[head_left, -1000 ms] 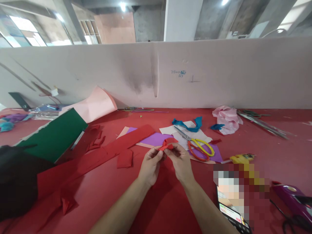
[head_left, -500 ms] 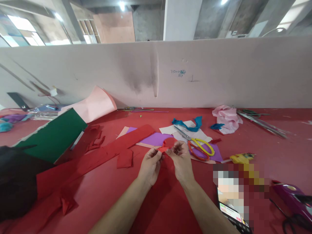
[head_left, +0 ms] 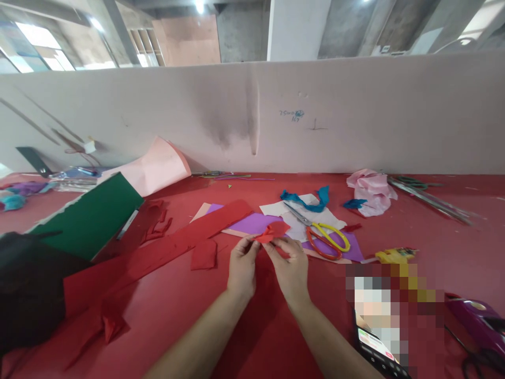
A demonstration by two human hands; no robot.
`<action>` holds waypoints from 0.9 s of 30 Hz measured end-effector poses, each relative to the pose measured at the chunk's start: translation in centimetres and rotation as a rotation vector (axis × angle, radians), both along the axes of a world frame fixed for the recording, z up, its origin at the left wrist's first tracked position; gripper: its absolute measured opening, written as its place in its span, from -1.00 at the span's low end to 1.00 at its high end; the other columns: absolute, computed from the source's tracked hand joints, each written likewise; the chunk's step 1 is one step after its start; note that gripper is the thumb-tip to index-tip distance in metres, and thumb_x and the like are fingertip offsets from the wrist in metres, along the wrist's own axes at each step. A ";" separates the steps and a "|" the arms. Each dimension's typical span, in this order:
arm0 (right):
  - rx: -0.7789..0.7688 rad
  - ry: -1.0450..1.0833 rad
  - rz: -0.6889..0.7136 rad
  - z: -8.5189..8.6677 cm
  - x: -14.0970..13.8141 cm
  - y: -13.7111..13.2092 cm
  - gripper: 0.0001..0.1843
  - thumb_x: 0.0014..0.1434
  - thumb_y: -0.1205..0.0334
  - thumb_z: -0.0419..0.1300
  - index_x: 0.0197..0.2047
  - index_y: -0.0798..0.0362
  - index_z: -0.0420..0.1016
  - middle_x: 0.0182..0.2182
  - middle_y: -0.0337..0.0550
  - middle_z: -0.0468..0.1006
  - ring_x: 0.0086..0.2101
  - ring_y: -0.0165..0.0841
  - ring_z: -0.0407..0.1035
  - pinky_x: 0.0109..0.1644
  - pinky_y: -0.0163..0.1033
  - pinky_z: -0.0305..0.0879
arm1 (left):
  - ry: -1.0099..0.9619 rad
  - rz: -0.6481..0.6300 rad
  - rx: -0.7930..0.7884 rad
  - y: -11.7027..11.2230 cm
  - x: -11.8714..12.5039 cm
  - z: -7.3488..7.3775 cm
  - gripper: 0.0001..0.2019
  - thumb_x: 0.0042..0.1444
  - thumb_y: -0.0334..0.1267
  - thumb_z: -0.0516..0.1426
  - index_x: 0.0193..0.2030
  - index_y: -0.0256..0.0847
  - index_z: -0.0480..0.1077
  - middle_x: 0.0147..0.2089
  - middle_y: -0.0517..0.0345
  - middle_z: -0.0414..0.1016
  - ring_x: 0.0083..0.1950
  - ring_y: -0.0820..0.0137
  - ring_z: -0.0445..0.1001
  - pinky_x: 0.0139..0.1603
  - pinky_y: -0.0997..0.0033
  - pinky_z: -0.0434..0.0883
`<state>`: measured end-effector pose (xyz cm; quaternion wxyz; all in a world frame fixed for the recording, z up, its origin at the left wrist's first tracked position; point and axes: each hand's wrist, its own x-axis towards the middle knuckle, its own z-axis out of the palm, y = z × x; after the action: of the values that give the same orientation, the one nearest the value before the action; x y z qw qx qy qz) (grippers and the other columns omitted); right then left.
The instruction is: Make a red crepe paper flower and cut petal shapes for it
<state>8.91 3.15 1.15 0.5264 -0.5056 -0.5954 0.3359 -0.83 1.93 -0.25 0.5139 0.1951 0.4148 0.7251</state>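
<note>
My left hand [head_left: 242,266] and my right hand [head_left: 291,263] meet over the red table, both pinching a small folded piece of red paper [head_left: 272,231] between fingertips. The piece is held a little above the table, in front of a purple sheet [head_left: 256,223]. A long red paper strip [head_left: 173,247] lies to the left of my hands, with a small red scrap [head_left: 204,255] beside it. Scissors with yellow and red handles [head_left: 323,238] lie just right of my right hand.
A green sheet [head_left: 90,216] and a pink sheet [head_left: 155,168] lie at the left. Blue scraps [head_left: 305,199] and crumpled pink paper [head_left: 371,190] sit behind. A yellow glue gun [head_left: 394,256], a phone [head_left: 381,347] and a purple tool [head_left: 475,321] are at the right. A wall [head_left: 252,116] closes the back.
Both hands have kept hold of the red piece and worked it with their fingers; it now looks flatter and sits slightly farther forward. The view shifted a little.
</note>
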 end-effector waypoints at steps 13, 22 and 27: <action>-0.299 0.563 0.190 -0.1 -0.7 0.1 -0.79 0.01 0.10 0.35 -0.28 0.01 0.64 -0.33 -0.20 0.63 -0.25 -0.24 0.43 -0.02 -0.09 0.30 | 0.615 0.169 0.132 -1.0 -0.4 1.6 -0.86 -0.01 -0.41 0.26 -0.41 -0.05 0.60 -0.32 0.13 0.55 -0.21 0.30 0.44 -0.03 0.38 0.32; -0.178 0.484 0.315 0.3 0.4 0.9 -0.85 0.07 0.19 0.31 -0.23 -0.08 0.62 -0.30 -0.25 0.62 -0.25 -0.30 0.44 -0.02 -0.15 0.32 | 0.234 -0.143 0.081 -0.7 -1.9 1.8 -0.73 0.09 -0.15 0.23 -0.07 -0.12 0.57 0.01 0.02 0.55 0.11 0.23 0.41 0.16 0.33 0.27; -0.231 0.540 0.465 0.8 0.4 0.9 -0.80 0.04 0.20 0.34 -0.20 -0.10 0.64 -0.25 -0.22 0.64 -0.16 -0.24 0.47 0.07 -0.08 0.33 | 0.027 -0.348 0.037 -0.1 -2.4 1.9 -0.76 -0.05 -0.19 0.34 -0.23 -0.23 0.59 -0.23 0.03 0.60 -0.16 0.34 0.52 -0.01 0.41 0.36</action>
<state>9.28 4.09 1.98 0.5137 -0.3062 -0.4921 0.6327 -3.21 1.80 1.68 0.6226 0.2831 0.3679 0.6300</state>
